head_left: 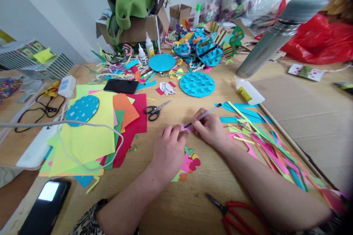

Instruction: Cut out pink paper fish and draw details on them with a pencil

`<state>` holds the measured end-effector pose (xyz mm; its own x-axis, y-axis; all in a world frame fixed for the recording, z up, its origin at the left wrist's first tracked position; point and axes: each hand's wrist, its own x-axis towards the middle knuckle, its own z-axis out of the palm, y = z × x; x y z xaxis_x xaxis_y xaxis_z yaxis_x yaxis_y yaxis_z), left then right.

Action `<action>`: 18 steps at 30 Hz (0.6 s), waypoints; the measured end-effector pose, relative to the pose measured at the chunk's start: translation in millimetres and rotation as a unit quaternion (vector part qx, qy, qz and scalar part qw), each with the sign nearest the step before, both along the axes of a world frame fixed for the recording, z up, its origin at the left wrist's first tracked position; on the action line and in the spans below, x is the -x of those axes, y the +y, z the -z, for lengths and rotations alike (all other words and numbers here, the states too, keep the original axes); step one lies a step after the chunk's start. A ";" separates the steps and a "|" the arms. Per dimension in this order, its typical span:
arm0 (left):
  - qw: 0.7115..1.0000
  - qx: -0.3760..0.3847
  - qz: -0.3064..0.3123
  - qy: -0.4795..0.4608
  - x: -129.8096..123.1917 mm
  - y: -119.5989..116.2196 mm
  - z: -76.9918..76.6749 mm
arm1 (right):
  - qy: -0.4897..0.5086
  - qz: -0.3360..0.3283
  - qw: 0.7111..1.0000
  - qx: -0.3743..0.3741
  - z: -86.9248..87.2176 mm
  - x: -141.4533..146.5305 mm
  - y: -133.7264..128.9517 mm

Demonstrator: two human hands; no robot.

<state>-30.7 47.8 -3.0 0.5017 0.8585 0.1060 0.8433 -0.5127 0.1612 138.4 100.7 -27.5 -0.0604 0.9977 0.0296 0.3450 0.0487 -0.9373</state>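
In the head view, my right hand (209, 126) is closed around a slim pen (207, 112), its tip down on a small piece of pink paper (186, 128). My left hand (170, 150) lies over the near-left edge of that paper, fingers bent and resting on it; what is under the fingers is hidden. Just below, small cut paper shapes (190, 163) in pink, red, green and yellow lie in a pile, partly covered by my left hand. Black-handled scissors (154, 111) rest beyond my left hand. Red-handled scissors (234, 213) lie near my right forearm.
Coloured paper sheets (93, 147) are stacked at left, crossed by a white cable (121, 143). Paper strips (264, 139) spread at right beside flat cardboard (306, 117). A steel flask (264, 44) and glue bottle (250, 91) stand or lie behind. Another person's arm (13, 194) is at far left.
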 end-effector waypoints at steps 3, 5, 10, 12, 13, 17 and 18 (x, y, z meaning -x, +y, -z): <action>1.000 0.004 0.001 0.002 0.0 0.1 -0.4 | -0.001 0.004 1.000 -0.003 -0.3 -0.1 0.0; 1.000 0.003 0.003 0.000 0.1 0.0 -0.2 | -0.005 0.008 1.000 -0.003 -0.6 -0.1 -0.3; 1.000 -0.005 0.002 -0.005 0.4 -0.3 1.1 | -0.009 0.009 1.000 -0.003 -0.7 0.3 -0.8; 1.000 -0.007 0.003 -0.004 0.4 -0.3 1.1 | -0.003 0.003 1.000 -0.002 -0.4 0.3 -0.6; 1.000 -0.008 0.003 -0.003 0.3 -0.3 1.1 | 0.001 0.001 1.000 -0.001 -0.1 0.2 -0.4; 1.000 -0.008 0.003 0.000 0.2 -0.4 0.9 | 0.003 0.004 1.000 -0.002 1.1 -0.4 -0.2; 1.000 -0.007 0.003 0.000 0.1 -0.4 0.9 | 0.001 0.005 1.000 -0.004 1.4 -0.6 -0.3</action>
<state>-30.8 47.4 -3.9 0.5067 0.8540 0.1183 0.8404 -0.5199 0.1531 139.0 100.4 -28.9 -0.0496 0.9981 0.0373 0.3436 0.0521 -0.9377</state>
